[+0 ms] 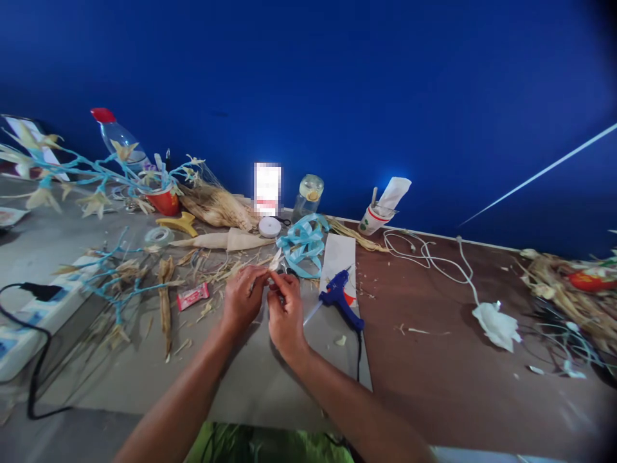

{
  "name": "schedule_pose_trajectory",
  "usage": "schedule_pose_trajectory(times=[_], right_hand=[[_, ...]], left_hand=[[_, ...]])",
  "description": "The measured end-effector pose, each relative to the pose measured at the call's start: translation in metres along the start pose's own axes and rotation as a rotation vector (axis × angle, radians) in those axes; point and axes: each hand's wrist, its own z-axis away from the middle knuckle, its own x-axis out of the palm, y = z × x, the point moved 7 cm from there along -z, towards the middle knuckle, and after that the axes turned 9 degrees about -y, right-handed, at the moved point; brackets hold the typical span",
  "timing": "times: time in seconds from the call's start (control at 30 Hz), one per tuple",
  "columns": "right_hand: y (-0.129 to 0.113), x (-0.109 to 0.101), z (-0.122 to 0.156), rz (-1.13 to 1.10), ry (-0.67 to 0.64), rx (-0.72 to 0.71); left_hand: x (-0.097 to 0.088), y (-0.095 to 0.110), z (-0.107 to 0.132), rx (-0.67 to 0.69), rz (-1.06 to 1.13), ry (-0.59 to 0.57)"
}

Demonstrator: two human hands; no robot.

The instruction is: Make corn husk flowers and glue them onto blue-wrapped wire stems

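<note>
Centre frame, the left hand (244, 297) and right hand (288, 315) meet, fingers curled and tips pinched together on a small pale piece (276, 260), apparently to steady it from both sides; just right, the blue glue gun (337, 292) lies partly across white card (333, 257), perhaps to catch drips

In the centre of the frame we have the left hand (245, 299) and right hand (285, 312) together above the surface (424, 399), with the ribbon (313, 233) just behind them and a jar (308, 202) behind that; right of the hands we find a glue gun (340, 297) partly over a paper sheet (338, 254); farther right, a cup (373, 220), then a cable (450, 273), then husks (552, 283) at the frame's right edge; leftward we see a wrapper (193, 296), then a power strip (24, 341) at the left edge; upper left, a bottle (123, 143) behind a pot (164, 202) holding a flower spray (96, 202).
</note>
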Motion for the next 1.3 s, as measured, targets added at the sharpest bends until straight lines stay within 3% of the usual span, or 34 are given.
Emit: schedule_pose_trajectory(times=[0.13, 0.27, 0.43, 0.6, 0.87, 1.17, 1.3], right_hand=[[-0.004, 0.001, 0.001, -0.063, -0.025, 0.009], [-0.008, -0.001, -0.002, -0.212, -0.032, 0.003], [0.008, -0.006, -0.015, -0.575, -0.001, 0.255], [0.012, -0.004, -0.025, -0.845, -0.05, 0.408], [0.004, -0.007, -0.028, -0.833, -0.094, 0.402], [0.001, -0.004, -0.027, -0.802, -0.179, 0.342], [0.005, -0.005, -0.025, -0.817, -0.165, 0.347]], left_hand=[[-0.002, -0.003, 0.001, -0.007, 0.041, 0.027], [-0.002, -0.011, -0.001, -0.112, 0.151, 0.065], [0.003, -0.021, -0.004, -0.197, 0.392, 0.051], [0.006, -0.021, -0.003, -0.146, 0.291, 0.007], [0.01, -0.016, -0.003, -0.199, 0.423, 0.001], [0.018, -0.028, -0.002, -0.262, 0.674, -0.092], [0.019, -0.027, -0.002, -0.257, 0.669, -0.105]])
